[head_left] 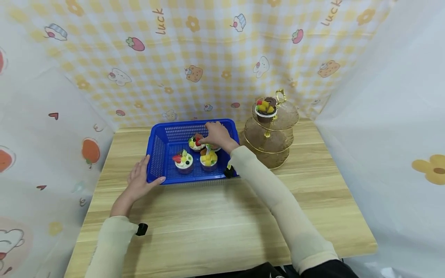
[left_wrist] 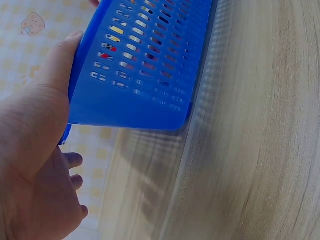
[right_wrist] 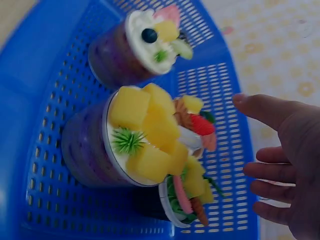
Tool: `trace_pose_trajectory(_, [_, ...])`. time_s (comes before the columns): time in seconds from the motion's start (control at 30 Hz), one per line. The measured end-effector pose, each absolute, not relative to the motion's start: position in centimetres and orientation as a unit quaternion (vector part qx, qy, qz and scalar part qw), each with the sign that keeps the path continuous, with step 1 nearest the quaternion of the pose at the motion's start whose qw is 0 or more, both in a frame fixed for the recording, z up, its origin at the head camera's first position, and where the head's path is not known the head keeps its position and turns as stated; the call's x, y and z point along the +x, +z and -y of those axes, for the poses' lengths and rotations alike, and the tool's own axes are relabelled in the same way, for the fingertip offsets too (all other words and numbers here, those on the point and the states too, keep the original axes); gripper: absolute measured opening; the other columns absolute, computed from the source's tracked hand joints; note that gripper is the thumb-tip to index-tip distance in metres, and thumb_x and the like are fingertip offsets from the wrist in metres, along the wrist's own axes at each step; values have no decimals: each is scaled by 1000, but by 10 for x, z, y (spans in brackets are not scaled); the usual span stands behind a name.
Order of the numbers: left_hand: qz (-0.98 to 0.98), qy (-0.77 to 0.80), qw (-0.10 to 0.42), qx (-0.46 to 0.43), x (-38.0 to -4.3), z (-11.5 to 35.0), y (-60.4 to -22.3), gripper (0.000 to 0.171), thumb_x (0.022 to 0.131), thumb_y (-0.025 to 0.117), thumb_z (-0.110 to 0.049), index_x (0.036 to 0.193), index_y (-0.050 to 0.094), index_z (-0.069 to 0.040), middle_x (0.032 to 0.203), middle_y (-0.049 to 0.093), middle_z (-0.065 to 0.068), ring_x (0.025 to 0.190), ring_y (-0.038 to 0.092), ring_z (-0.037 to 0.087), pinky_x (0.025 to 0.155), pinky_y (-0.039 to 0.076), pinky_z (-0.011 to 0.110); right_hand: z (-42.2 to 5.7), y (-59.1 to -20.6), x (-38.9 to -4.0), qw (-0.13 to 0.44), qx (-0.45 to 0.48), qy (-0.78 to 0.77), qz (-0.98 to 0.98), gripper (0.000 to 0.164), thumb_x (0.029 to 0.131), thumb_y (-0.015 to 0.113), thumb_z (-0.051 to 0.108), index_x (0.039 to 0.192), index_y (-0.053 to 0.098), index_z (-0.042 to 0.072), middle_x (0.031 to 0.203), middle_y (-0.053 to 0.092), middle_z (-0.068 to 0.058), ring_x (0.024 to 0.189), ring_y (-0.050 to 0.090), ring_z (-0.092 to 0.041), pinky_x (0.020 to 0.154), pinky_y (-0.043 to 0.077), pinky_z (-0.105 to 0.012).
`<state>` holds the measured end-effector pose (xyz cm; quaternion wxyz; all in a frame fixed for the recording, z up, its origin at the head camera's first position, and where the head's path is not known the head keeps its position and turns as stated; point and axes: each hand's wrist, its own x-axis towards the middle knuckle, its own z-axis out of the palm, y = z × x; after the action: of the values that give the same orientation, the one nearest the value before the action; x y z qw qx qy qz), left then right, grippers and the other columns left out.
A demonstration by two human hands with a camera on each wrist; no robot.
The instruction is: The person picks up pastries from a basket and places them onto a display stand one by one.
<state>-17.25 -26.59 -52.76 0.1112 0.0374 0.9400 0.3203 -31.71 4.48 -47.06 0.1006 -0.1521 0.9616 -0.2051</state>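
My left hand [head_left: 140, 180] rests at the near left corner of a blue plastic basket [head_left: 194, 180]. Its thumb lies on the front rim, and its fingers run along the outside of the left wall. Over the basket's back right part reaches my right hand [head_left: 218, 134], fingers spread and holding nothing. Below it stand dessert cups: one topped with mango cubes [right_wrist: 90, 145], one with cream and a blueberry [right_wrist: 115, 55], and a dark cup with yellow fruit [right_wrist: 175, 205]. Another cup, with a strawberry topping [right_wrist: 200, 125], is partly hidden behind the mango cup.
Right of the basket is a three-tier amber cake stand [head_left: 269, 143] with a gold handle. A chocolate-and-fruit dessert cup [head_left: 265, 112] sits on its top tier. The wooden table [head_left: 194, 227] meets a checked cloth [head_left: 222, 85] at the back.
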Motion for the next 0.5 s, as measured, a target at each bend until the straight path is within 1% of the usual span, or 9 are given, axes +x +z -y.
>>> trace_pose_trajectory(0.07, [-939, 322, 114, 36, -172, 265, -528, 113, 88, 65, -56, 159, -14, -19, 166, -10, 21, 149, -8, 54, 111, -4, 77, -42, -474, -321, 112, -169, -192, -960, 70, 83, 76, 49, 138, 56, 11, 134, 63, -7, 127, 52, -30, 103, 49, -45])
trace_pose_trajectory(0.1, [-939, 323, 115, 36, -172, 265, -528, 113, 88, 65, -56, 159, -14, -19, 166, -10, 21, 149, -8, 54, 111, -5, 77, -40, -475, -323, 114, -179, -184, -960, 68, 83, 76, 49, 135, 58, 11, 131, 65, -7, 124, 55, -29, 105, 47, -45])
trace_pose_trajectory(0.2, [-939, 323, 114, 36, -172, 265, -528, 112, 89, 65, -55, 159, -15, -19, 166, -11, 21, 149, -8, 54, 111, -5, 77, -34, -479, -328, 115, -200, -165, -959, 51, 83, 76, 48, 116, 65, 10, 112, 70, -7, 113, 59, -28, 103, 48, -45])
trace_pose_trajectory(0.27, [-939, 324, 112, 38, -172, 265, -528, 112, 89, 66, -55, 159, -14, -19, 167, -10, 20, 149, -8, 54, 111, -5, 77, -31, -481, -332, 119, -204, -158, -959, 41, 83, 76, 48, 101, 66, 13, 99, 70, -5, 108, 60, -27, 99, 49, -43])
trace_pose_trajectory(0.3, [-938, 325, 112, 40, -172, 265, -528, 112, 89, 66, -54, 159, -14, -19, 167, -10, 20, 149, -8, 54, 111, -5, 77, -30, -483, -333, 124, -202, -156, -959, 37, 82, 76, 47, 94, 65, 13, 93, 68, -4, 104, 60, -26, 96, 50, -42])
trace_pose_trajectory(0.33, [-938, 327, 112, 40, -172, 265, -528, 112, 89, 66, -54, 159, -14, -19, 167, -10, 20, 149, -8, 53, 112, -5, 76, -28, -484, -335, 129, -200, -155, -959, 36, 82, 77, 47, 86, 63, 14, 86, 65, -3, 100, 59, -25, 88, 50, -41])
trace_pose_trajectory(0.37, [-937, 328, 111, 41, -172, 266, -528, 112, 89, 66, -55, 159, -14, -20, 167, -10, 20, 149, -8, 53, 112, -5, 76, -26, -485, -337, 135, -195, -154, -959, 36, 82, 77, 47, 81, 61, 15, 82, 62, -2, 96, 58, -24, 84, 50, -40])
trace_pose_trajectory(0.43, [-936, 332, 112, 41, -172, 267, -528, 112, 88, 66, -55, 159, -13, -20, 167, -9, 19, 150, -8, 53, 112, -5, 76, -23, -488, -340, 147, -185, -145, -961, 38, 81, 77, 48, 75, 57, 17, 75, 57, 0, 87, 56, -22, 75, 48, -37])
trace_pose_trajectory(0.5, [-935, 334, 113, 41, -172, 267, -528, 112, 88, 66, -56, 159, -13, -20, 167, -10, 20, 149, -9, 53, 111, -5, 76, -21, -491, -343, 158, -174, -139, -962, 39, 80, 78, 49, 73, 57, 17, 72, 55, 1, 78, 55, -20, 70, 45, -35])
